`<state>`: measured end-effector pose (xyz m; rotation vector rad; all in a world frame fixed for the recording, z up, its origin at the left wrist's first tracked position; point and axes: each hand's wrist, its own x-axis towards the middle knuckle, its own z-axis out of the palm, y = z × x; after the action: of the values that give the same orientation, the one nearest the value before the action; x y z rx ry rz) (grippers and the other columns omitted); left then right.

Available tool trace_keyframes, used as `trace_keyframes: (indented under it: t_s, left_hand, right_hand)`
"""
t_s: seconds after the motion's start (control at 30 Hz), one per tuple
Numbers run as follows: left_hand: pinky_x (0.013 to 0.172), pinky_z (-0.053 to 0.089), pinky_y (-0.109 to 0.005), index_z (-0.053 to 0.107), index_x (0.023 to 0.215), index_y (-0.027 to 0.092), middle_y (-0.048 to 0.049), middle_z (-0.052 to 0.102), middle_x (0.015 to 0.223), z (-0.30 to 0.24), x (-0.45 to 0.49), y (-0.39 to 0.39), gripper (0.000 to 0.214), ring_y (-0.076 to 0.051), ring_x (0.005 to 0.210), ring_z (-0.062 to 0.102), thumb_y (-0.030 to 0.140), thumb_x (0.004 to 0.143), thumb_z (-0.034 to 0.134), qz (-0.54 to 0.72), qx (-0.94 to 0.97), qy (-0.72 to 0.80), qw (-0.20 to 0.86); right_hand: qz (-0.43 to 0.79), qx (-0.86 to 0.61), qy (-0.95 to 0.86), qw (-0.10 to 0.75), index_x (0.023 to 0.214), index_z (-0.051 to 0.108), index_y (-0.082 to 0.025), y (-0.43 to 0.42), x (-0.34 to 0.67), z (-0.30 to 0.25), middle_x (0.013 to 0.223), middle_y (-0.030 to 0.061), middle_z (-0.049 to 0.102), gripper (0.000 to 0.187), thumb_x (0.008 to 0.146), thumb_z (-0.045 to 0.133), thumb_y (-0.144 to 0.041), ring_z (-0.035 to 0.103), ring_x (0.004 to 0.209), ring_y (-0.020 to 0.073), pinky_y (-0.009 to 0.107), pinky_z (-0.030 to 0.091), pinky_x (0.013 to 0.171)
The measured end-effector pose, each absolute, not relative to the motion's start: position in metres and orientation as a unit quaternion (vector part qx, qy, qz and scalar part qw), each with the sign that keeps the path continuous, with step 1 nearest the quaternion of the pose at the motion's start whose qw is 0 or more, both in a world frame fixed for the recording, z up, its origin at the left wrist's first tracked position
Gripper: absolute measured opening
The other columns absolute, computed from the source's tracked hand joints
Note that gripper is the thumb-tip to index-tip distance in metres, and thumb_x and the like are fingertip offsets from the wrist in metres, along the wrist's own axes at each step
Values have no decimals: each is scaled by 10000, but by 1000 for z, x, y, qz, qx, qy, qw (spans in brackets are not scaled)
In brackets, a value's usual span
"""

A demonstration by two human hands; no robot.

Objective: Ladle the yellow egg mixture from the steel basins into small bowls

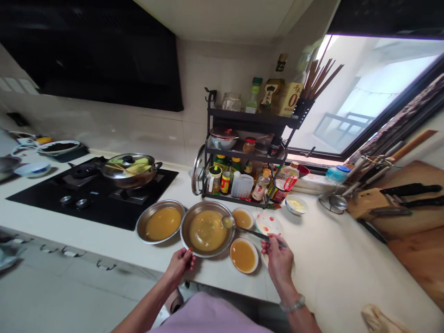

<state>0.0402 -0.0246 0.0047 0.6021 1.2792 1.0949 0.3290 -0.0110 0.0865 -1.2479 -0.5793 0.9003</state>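
Observation:
My left hand (181, 264) is closed at the near left rim of a round metal bowl (183, 235), fingers pinched over its edge. Brownish-yellow liquid with pale bits fills much of this bowl. In my right hand (279, 262) is the dark handle of a ladle (251, 231), whose round head hangs over the bowl's right side and holds some liquid. A second metal bowl (139, 226) of similar liquid stands to the left. Two small bowls with orange-brown liquid, an upper one (251, 217) and a lower one (256, 259), sit to the right. A red-spotted white dish (268, 224) lies beyond my right hand.
A lidded pan (129, 178) stands on the black hob (104, 212) at left. Behind the bowls rises a black rack (243, 155) of bottles and jars. A small bowl of pale pieces (296, 204) stands right; a knife block (367, 203) is farther right.

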Motion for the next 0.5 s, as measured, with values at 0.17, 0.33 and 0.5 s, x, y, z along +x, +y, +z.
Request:
trace_keyframes:
  t_s: [0.17, 0.33, 0.5]
  left_hand:
    - [426, 376, -203, 523, 626, 161, 16, 576, 536, 4, 41, -25, 381, -77, 428, 466, 475, 586, 735, 475, 259, 571, 617]
    - [427, 387, -203, 536, 639, 163, 20, 573, 535, 0, 40, -24, 332, -81, 428, 475, 433, 631, 728, 477, 257, 564, 623]
    - [421, 388, -193, 533, 621, 163, 20, 575, 534, 3, 40, -24, 338, -72, 424, 470, 427, 625, 744, 480, 252, 560, 626]
  right_hand:
    - [319, -564, -253, 719, 843, 590, -139, -20, 368, 98, 545, 0, 629, 345, 674, 705, -418, 567, 458, 128, 226, 462, 415]
    - [226, -603, -264, 718, 879, 601, -134, -29, 400, 94, 555, -6, 623, 365, 712, 680, -448, 578, 463, 134, 250, 498, 432]
    - [157, -657, -343, 652, 945, 602, -133, -38, 416, 76, 595, -2, 625, 422, 771, 601, -517, 589, 461, 140, 284, 526, 482]
